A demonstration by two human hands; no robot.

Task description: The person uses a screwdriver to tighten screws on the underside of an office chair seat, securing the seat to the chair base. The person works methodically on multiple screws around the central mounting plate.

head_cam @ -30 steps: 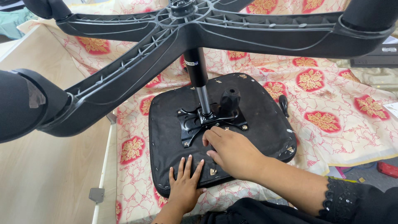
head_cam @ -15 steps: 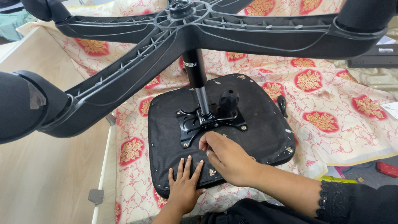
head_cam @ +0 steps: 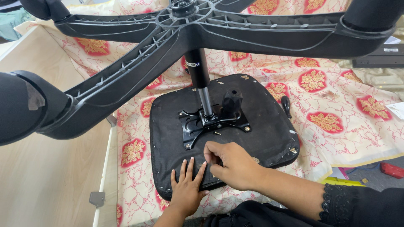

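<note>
Seat [head_cam: 261, 126], black, upside down on a patterned cloth [head_cam: 336, 109]; underside faces up. Metal plate [head_cam: 210, 122] bolted near the seat's centre, gas column [head_cam: 201, 80] rising from it to the five-arm base [head_cam: 235, 33], which fills the top of the head view. Black knob [head_cam: 231, 100] stands on the plate just right of the column.

Left hand [head_cam: 187, 189]: flat on the seat's near edge, palm down, fingers [head_cam: 191, 166] spread and pointing away from the person. Grip open, holding nothing, only pressing on the fabric.

Right hand [head_cam: 231, 164]: lies on the seat just right of the left hand, touching or nearly touching it at the fingertips. Fingers curled in, thumb and forefinger drawn together at the left end of the hand, over the seat fabric just below the plate's near-left corner. Whether something small is pinched there cannot be told; the spot is hidden by the fingers.

Seat relative to grip: both hands rest on its near edge; plate and column lie beyond the fingertips, close but not touched.

A loose screw [head_cam: 217, 133] lies on the plate's near edge, between the plate and the right hand. Dark handle [head_cam: 286, 105] at the seat's right rim. Wooden board [head_cam: 46, 176] to the left of the cloth.
</note>
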